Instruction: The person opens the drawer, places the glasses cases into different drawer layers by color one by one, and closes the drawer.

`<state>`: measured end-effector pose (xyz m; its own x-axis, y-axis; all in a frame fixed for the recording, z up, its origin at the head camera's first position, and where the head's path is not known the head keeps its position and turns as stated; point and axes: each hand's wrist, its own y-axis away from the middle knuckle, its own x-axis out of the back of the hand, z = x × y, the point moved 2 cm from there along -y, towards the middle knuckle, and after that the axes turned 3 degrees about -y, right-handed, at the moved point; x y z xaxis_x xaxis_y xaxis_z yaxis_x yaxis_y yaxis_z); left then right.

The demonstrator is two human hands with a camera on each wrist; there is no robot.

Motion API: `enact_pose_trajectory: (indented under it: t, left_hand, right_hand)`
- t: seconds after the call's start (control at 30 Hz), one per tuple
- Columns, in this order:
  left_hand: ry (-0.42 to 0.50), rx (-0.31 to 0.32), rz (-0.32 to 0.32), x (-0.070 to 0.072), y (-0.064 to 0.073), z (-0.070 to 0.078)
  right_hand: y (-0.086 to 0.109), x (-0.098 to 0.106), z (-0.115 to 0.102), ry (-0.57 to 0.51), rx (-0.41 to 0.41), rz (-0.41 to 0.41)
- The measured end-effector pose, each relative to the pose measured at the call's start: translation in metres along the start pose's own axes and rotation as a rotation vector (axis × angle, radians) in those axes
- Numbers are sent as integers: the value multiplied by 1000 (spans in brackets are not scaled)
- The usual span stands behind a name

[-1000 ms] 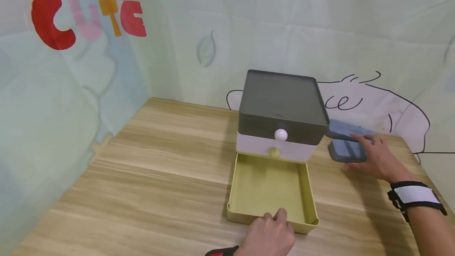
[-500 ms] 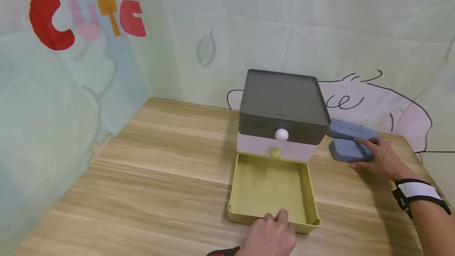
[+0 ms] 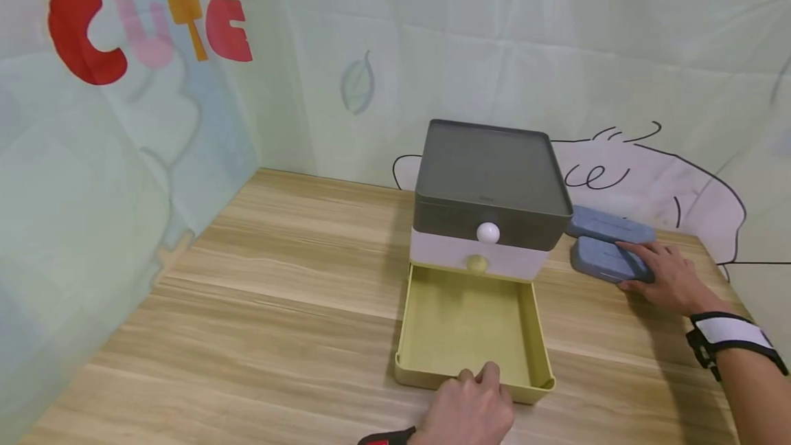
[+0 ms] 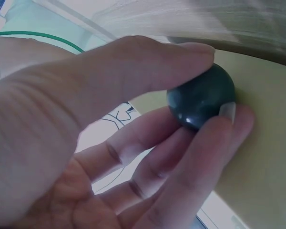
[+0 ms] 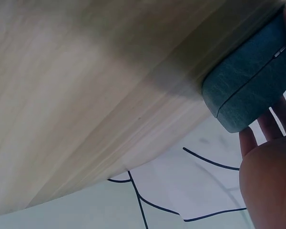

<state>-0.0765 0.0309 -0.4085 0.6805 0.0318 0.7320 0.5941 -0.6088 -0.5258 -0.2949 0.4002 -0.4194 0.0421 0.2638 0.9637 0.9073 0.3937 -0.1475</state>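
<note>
A yellow drawer (image 3: pixel 426 379) stands pulled out at the bottom of a small desktop drawer unit (image 3: pixel 494 167). My left hand (image 3: pixel 467 407) is at the drawer's front, and in the left wrist view its thumb and fingers pinch a round dark green knob (image 4: pixel 202 98). Beside the unit on the right, my right hand (image 3: pixel 670 280) grips the right end of a blue case (image 3: pixel 599 258). The right wrist view shows that case (image 5: pixel 252 76) with a seam and a small metal catch, lying between thumb and fingers (image 5: pixel 269 125). The drawer has nothing inside.
A second, longer blue case (image 3: pixel 612 224) lies just behind the gripped one, near the back wall. Above the yellow drawer, a pale drawer (image 3: pixel 445 250) and a dark grey one (image 3: pixel 445 223) are closed. Printed cloth (image 3: pixel 296 88) walls off the wooden table (image 3: pixel 259 307).
My right hand has gone from reaching over the nearer blue case to gripping its right end. My left hand has stayed at the drawer knob.
</note>
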Motion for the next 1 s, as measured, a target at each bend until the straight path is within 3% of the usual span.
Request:
enact_pose_trajectory:
  t: [0.33, 0.6, 0.77, 1.0]
  left_hand:
    - [4, -8, -13, 1, -1, -2]
    - [16, -10, -24, 2, -1, -2]
    - [17, -4, -3, 1, -1, -1]
    - [1, -19, -40, 0, 0, 0]
  right_hand:
    - [1, -2, -7, 18, 20, -5]
    - [7, 4, -15, 68, 65, 76]
    - [12, 11, -22, 43, 81, 131]
    - [20, 27, -37, 83, 99, 196]
